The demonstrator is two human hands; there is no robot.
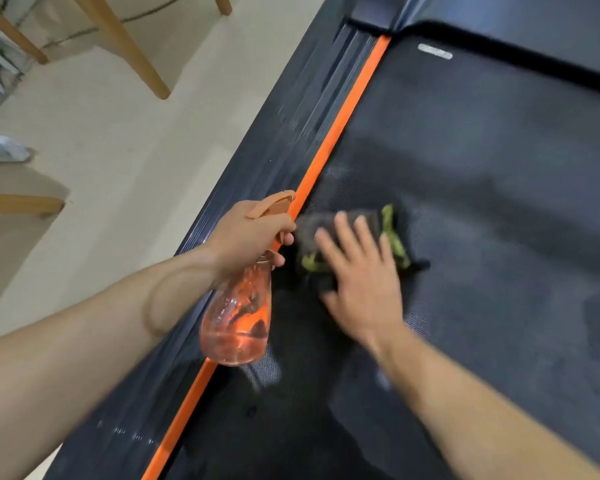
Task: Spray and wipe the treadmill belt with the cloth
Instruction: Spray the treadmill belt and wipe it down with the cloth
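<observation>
A dark grey cloth [347, 244] with green edging lies crumpled on the black treadmill belt [482, 202], blurred. At its 9 o'clock, a clear orange-tinted spray bottle [238, 320] hangs tilted, nozzle uppermost.

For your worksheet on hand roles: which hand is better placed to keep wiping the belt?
The right hand: it lies flat on the cloth on the belt. The left hand is gripping the spray bottle.

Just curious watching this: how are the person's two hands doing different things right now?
The left hand is closed around the neck of the orange spray bottle, held up in the air; the right hand lies flat with fingers spread, pressing the dark cloth onto the treadmill belt. The left hand sits over the orange side stripe; the right is further onto the belt. The right looks motion-blurred, the left sharper. Both are bare.
</observation>
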